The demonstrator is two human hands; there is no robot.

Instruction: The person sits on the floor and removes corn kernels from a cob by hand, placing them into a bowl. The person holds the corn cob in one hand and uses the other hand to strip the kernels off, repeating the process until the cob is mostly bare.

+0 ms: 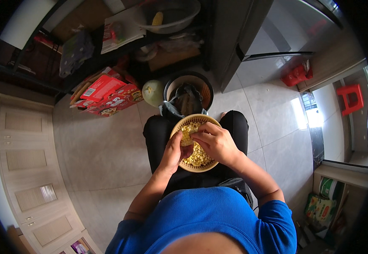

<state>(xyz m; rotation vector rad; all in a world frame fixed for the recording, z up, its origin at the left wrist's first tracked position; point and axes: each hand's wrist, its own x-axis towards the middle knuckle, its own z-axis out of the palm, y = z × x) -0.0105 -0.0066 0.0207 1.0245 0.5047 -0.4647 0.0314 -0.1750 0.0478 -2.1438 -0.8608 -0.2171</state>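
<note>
On my lap rests a round tan plastic basket (pixel 215 165) with a slotted rim, holding many loose yellow corn kernels (pixel 199 157). Over it, my left hand (pixel 173 152) is closed round a pale yellow ear of corn (pixel 187 136), which is partly covered by the fingers. My right hand (pixel 216 142) reaches in from the other side, its thumb and fingers pressed together at the ear. The right fingertips hide part of the ear, and whether loose kernels are between them does not show.
Just beyond my knees stands a round bin (pixel 210 91) with a dark bag (pixel 184 101). A pale green melon (pixel 153 93) and red cartons (pixel 107 94) sit to its left. On a dark shelf, a clear bowl (pixel 179 26) holds another corn ear (pixel 157 18). A grey fridge (pixel 290 29) rises at the right.
</note>
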